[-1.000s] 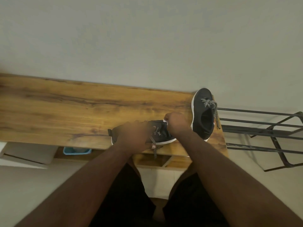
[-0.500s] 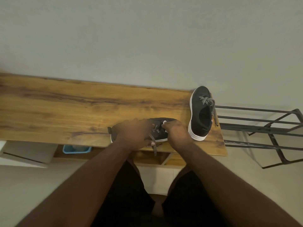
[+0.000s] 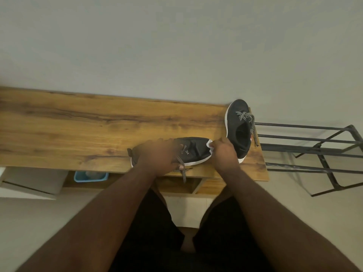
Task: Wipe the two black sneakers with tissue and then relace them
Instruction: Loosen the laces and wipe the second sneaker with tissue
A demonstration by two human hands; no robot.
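A black sneaker (image 3: 193, 152) with a white sole lies across the front of the wooden table (image 3: 82, 134), toe to the right. My left hand (image 3: 159, 160) grips its middle and heel part, with a speckled lace (image 3: 183, 169) hanging over the table's edge. My right hand (image 3: 224, 154) pinches a white tissue (image 3: 209, 144) against the toe. The second black sneaker (image 3: 238, 132) stands at the table's right end, toe toward the wall, with its lace (image 3: 247, 120) loose on top.
A black metal rack (image 3: 314, 150) stands right of the table. A light blue tub (image 3: 90, 176) sits on the shelf under the tabletop. A white box (image 3: 29, 181) is at the lower left. The wall runs behind the table.
My right hand moved right along the near sneaker from the tongue to the toe with the tissue. My left hand stayed on the shoe.
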